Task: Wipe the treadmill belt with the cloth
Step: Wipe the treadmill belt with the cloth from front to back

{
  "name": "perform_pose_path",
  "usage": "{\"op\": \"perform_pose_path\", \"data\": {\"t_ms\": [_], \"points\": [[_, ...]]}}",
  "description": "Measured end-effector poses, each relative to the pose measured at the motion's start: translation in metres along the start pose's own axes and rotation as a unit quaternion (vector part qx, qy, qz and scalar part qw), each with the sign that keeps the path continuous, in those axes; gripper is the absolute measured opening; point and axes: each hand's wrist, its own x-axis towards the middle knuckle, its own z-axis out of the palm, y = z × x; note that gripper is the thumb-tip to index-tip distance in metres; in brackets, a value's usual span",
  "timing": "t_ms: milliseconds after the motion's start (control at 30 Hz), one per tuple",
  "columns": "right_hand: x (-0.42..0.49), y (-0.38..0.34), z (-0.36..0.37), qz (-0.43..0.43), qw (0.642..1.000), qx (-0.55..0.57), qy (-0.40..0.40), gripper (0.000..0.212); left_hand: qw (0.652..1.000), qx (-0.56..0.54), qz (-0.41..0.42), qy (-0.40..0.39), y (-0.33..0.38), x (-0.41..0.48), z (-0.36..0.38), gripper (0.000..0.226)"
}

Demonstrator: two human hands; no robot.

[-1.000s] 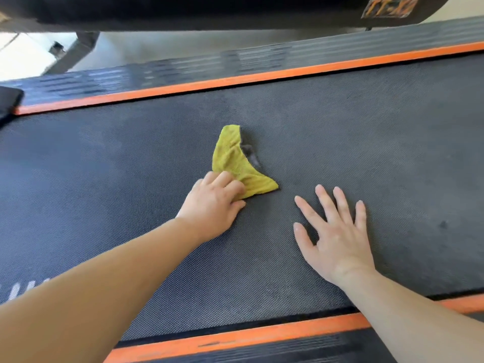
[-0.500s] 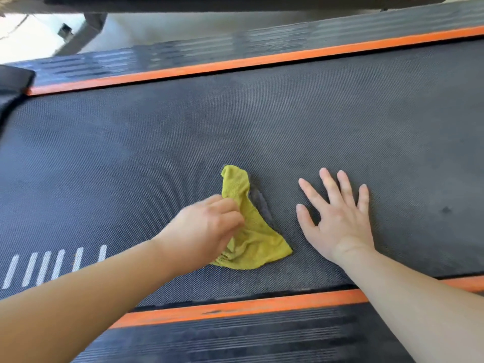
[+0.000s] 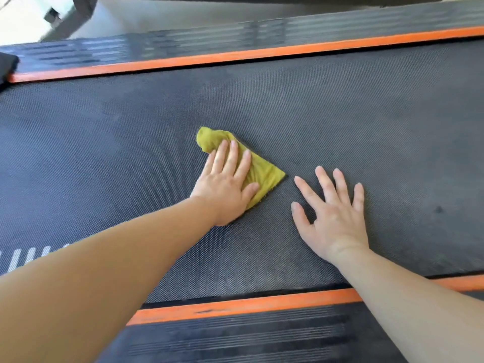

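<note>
At the centre of the frame, my left hand [image 3: 225, 183] lies flat with straight fingers, pressing the yellow cloth [image 3: 258, 170] onto the dark treadmill belt [image 3: 366, 113]. Just right of it, my right hand [image 3: 331, 218] rests palm-down, fingers spread wide, on bare belt. Orange side strips [image 3: 248, 305] run above and below.

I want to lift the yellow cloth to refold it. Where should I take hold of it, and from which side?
Probably the bunched far end of the cloth, pinched from above on the far side: it forms a thick roll past the fingertips of the left hand, while the pointed right corner lies flat on the belt.
</note>
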Motion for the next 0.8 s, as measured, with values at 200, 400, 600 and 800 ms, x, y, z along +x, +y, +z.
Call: {"op": "perform_pose_path", "data": {"t_ms": [200,400,600,800], "points": [[-0.001,0.000,0.002,-0.006,1.000,0.002,0.017,0.062,0.906,0.094,0.405,-0.082,-0.020,-0.076,0.001,0.060],[-0.001,-0.001,0.002,-0.003,1.000,0.002,0.022,0.061,0.991,0.021,0.132,-0.002,-0.014,-0.053,0.001,0.065],[0.000,0.001,0.004,-0.006,1.000,0.003,0.026,0.061,0.919,-0.037,0.386,-0.074,-0.012,-0.089,0.002,0.055],[-0.001,0.000,0.003,-0.005,1.000,0.007,0.027,0.061,0.976,-0.152,0.149,-0.050,-0.006,-0.080,0.007,0.073]]}}
